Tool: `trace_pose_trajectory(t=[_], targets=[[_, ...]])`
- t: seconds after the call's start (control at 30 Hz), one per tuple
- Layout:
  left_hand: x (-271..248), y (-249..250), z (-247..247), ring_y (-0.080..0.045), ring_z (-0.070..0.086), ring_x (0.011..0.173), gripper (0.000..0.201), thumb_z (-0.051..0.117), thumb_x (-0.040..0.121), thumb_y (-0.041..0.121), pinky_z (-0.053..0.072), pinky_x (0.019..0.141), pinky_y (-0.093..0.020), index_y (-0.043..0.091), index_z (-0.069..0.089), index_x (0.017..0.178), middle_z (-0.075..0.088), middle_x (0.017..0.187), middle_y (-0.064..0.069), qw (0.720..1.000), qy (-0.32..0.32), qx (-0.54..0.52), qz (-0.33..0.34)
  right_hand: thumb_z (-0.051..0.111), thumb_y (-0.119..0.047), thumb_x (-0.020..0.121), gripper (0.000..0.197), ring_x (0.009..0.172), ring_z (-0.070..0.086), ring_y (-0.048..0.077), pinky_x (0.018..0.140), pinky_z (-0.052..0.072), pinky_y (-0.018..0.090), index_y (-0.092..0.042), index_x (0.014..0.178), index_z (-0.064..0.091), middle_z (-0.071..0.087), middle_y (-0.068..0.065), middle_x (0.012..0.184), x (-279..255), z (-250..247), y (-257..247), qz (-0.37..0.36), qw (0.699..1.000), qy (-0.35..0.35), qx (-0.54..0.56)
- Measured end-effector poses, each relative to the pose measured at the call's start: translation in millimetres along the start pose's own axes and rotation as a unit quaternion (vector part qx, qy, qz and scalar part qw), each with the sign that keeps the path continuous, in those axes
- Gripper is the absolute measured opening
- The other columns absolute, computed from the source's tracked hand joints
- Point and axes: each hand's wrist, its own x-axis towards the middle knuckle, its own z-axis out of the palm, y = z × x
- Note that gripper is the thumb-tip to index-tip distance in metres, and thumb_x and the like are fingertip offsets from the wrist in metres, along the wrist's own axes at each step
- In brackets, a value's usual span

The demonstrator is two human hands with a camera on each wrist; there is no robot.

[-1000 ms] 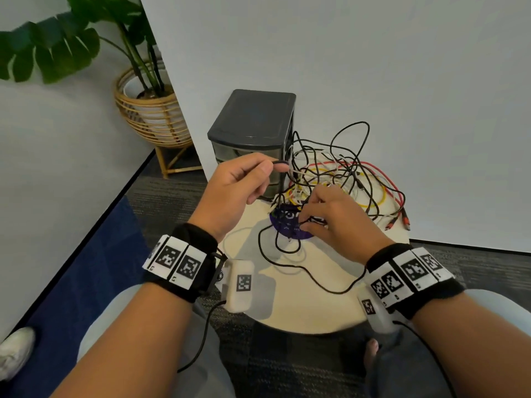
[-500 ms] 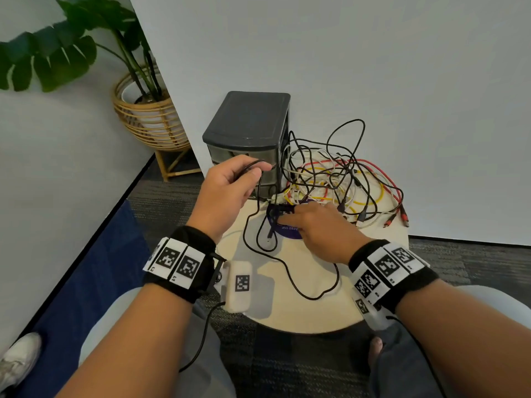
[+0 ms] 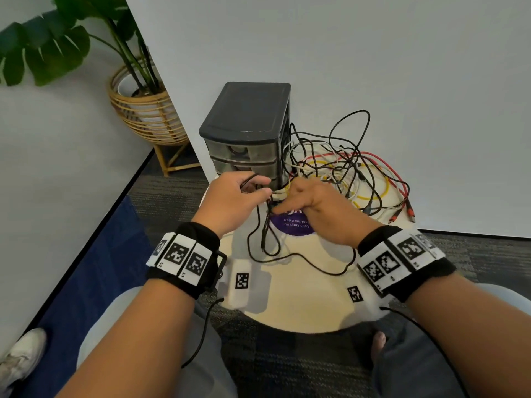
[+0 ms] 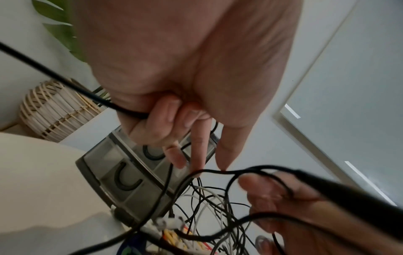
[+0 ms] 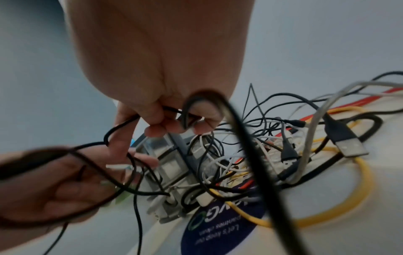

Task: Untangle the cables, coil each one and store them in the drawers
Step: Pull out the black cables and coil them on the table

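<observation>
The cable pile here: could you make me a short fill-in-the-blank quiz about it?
1. The left hand grips a ____ cable.
2. The drawer unit stands to the ____ of the cable pile.
3. The loop lying under the pile near the red cable is ____.
4. The sticker on the table is ____.

Missing words: black; left; yellow; purple

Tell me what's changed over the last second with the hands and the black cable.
The right hand moved left to meet the left hand in front of the drawer unit; both now pinch the thin black cable, so its slack loop hangs narrower. The cable pile and the closed drawers stayed put.
</observation>
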Motion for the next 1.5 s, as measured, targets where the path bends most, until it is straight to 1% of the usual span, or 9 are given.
trace_pose_trajectory(t=[0.17, 0.27, 0.4, 0.5, 0.6, 0.87, 1.27, 1.4, 1.5], targets=[[3.8, 3.6, 4.9, 0.001, 0.063, 0.097, 0.017, 0.063, 0.098, 0.031, 0.044, 0.079, -0.020, 0.028, 0.078, 0.107, 0.073, 0.098, 0.016, 1.000, -0.020, 0.001, -0.017, 0.053, 0.010, 0.097, 0.062, 0.094, 0.065, 0.018, 0.087, 0.051, 0.026, -0.043, 0.082, 0.080, 0.066, -0.016, 0.086, 0.1, -19.2, -8.9, 0.086, 0.959, 0.095, 0.251], [5.5, 3.6, 5.1, -0.002, 0.063, 0.103, 0.030, 0.059, 0.096, 0.017, 0.044, 0.081, -0.018, 0.032, 0.075, 0.116, 0.073, 0.107, 0.013, 0.998, -0.059, 0.005, -0.018, 0.050, 0.008, 0.097, 0.055, 0.105, 0.070, 0.030, 0.095, 0.054, 0.037, -0.032, 0.079, 0.082, 0.077, -0.002, 0.094, -1.1, -25.9, -14.5, 0.114, 0.918, 0.127, 0.359], [3.8, 8.5, 7.4, 0.005, 0.064, 0.091, 0.029, 0.068, 0.095, 0.016, 0.041, 0.068, -0.007, 0.028, 0.070, 0.122, 0.072, 0.101, 0.005, 0.996, -0.084, -0.034, -0.010, 0.043, 0.010, 0.097, 0.051, 0.093, 0.075, 0.021, 0.077, 0.059, 0.027, -0.019, 0.077, 0.081, 0.079, 0.009, 0.094, -4.3, -31.3, -18.0, 0.167, 0.831, 0.144, 0.511], [2.2, 13.5, 8.2, 0.006, 0.061, 0.067, 0.024, 0.074, 0.092, 0.016, 0.038, 0.049, -0.007, 0.016, 0.067, 0.116, 0.074, 0.099, -0.003, 0.990, -0.098, -0.098, -0.025, 0.044, 0.006, 0.100, 0.033, 0.080, 0.071, 0.009, 0.067, 0.054, 0.018, -0.001, 0.101, 0.076, 0.076, -0.003, 0.084, -8.6, -32.6, -19.5, 0.158, 0.843, 0.123, 0.499], [0.9, 13.6, 9.4, -0.006, 0.067, 0.079, 0.030, 0.079, 0.088, 0.017, 0.040, 0.046, -0.019, 0.007, 0.060, 0.108, 0.077, 0.094, -0.004, 0.985, -0.110, -0.125, -0.037, 0.034, 0.005, 0.103, 0.037, 0.077, 0.062, 0.005, 0.067, 0.048, 0.021, 0.002, 0.115, 0.069, 0.072, -0.009, 0.083, -10.3, -30.0, -10.9, 0.191, 0.833, 0.135, 0.501], [-0.3, 15.3, 9.3, -0.011, 0.070, 0.086, 0.035, 0.082, 0.084, 0.015, 0.043, 0.049, -0.020, 0.011, 0.059, 0.111, 0.076, 0.097, -0.009, 0.973, -0.149, -0.175, -0.037, 0.036, -0.008, 0.105, 0.044, 0.084, 0.058, 0.015, 0.070, 0.045, 0.027, -0.020, 0.113, 0.078, 0.060, 0.002, 0.098, -13.7, -29.1, 2.0, 0.287, 0.796, 0.147, 0.512], [-2.6, 18.1, 3.5, -0.020, 0.066, 0.090, 0.049, 0.081, 0.077, 0.021, 0.045, 0.052, -0.020, 0.015, 0.062, 0.121, 0.075, 0.106, -0.008, 0.960, -0.191, -0.206, 0.003, 0.030, -0.002, 0.104, 0.045, 0.080, 0.065, 0.017, 0.067, 0.045, 0.026, -0.009, 0.119, 0.072, 0.073, 0.006, 0.106, -13.5, -26.6, 0.2, 0.326, 0.773, 0.162, 0.519], [-1.8, 18.2, 6.8, -0.025, 0.058, 0.074, 0.038, 0.078, 0.080, 0.031, 0.042, 0.049, -0.021, 0.008, 0.064, 0.105, 0.073, 0.093, -0.016, 0.969, -0.146, -0.196, 0.025, 0.031, 0.000, 0.103, 0.044, 0.081, 0.063, 0.017, 0.064, 0.044, 0.024, -0.007, 0.120, 0.071, 0.073, 0.007, 0.104, -13.6, -25.7, -0.3, 0.293, 0.796, 0.146, 0.509], [-0.1, 16.8, 10.9, -0.015, 0.048, 0.054, 0.025, 0.076, 0.089, 0.024, 0.038, 0.045, -0.022, 0.004, 0.061, 0.089, 0.063, 0.067, -0.005, 0.977, -0.104, -0.183, 0.022, 0.037, 0.006, 0.099, 0.044, 0.085, 0.065, 0.021, 0.065, 0.051, 0.022, -0.010, 0.113, 0.075, 0.075, 0.005, 0.099, -11.9, -22.3, -4.7, 0.253, 0.860, 0.139, 0.420]])
